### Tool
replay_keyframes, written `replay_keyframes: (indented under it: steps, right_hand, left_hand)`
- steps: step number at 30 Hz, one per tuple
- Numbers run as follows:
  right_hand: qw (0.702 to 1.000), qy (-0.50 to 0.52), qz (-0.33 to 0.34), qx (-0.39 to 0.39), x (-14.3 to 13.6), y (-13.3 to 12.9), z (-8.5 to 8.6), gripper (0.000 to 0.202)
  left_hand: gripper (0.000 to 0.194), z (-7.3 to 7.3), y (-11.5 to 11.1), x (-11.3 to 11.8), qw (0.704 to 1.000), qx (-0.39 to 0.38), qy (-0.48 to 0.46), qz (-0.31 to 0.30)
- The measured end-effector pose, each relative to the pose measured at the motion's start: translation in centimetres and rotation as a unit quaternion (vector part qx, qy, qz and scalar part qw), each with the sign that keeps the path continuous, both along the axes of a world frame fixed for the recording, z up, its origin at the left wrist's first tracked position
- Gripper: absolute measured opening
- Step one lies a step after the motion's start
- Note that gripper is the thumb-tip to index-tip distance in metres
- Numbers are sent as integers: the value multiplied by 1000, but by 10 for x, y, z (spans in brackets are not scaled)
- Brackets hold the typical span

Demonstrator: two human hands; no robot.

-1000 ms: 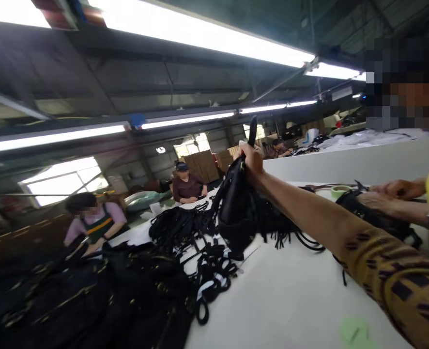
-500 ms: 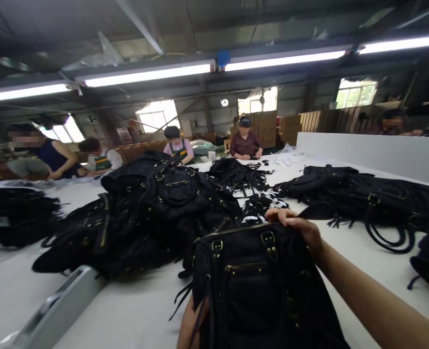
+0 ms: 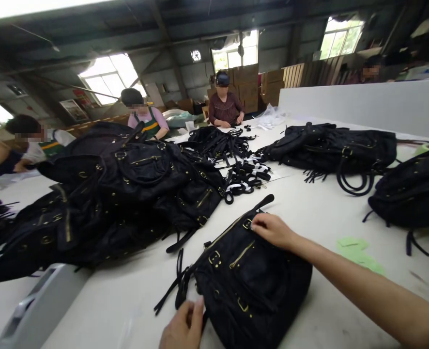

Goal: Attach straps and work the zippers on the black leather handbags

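Note:
A black bag (image 3: 261, 276) with brass zippers and buckles lies tilted on the white table (image 3: 127, 300) in front of me. My right hand (image 3: 274, 230) is at the bag's upper right, its fingers closed on the edge near a buckle. Beside the bag's lower left side is my left hand (image 3: 183, 325), thumb and forefinger curled close together near a dark strap; whether they grip anything is hard to see. Thin tassels spread out from the bag's left corner.
A large heap of black bags (image 3: 127, 194) fills the left. Black straps (image 3: 218, 143) lie farther back. More bags (image 3: 330, 145) are at the right, near green paper pieces (image 3: 360, 252). A grey metal fixture (image 3: 40, 305) stands front left. Several people sit beyond.
The bag has gone from being held up to lying on the table, turned clockwise. My left hand has come out from behind its side. The view has tilted down and shifted right.

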State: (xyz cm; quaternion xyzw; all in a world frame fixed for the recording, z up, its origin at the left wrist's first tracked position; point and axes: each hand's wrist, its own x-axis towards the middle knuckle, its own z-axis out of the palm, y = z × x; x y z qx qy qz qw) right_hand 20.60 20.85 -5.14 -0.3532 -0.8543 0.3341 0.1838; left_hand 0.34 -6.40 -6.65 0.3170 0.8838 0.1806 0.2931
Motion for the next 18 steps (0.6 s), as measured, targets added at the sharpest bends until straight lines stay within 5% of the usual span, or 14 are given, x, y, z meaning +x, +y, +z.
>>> replay_keyframes:
  steps: [3,6,13,18]
  right_hand:
    - [993,-29,111,29,-33,-59,-5,25]
    - [986,-56,145,59,-57,-93,-20,43]
    - [986,-45,129,92,-52,-93,-45,40]
    - [977,131,116,121,-36,-94,-9,38]
  left_hand:
    - [46,12,23,-19,998,-17,48,33]
    - [52,6,49,-26,997,-33,64,10]
    - [59,-19,68,-20,990,136,-3,22]
    - [51,-7,57,-8,959,255,-42,121]
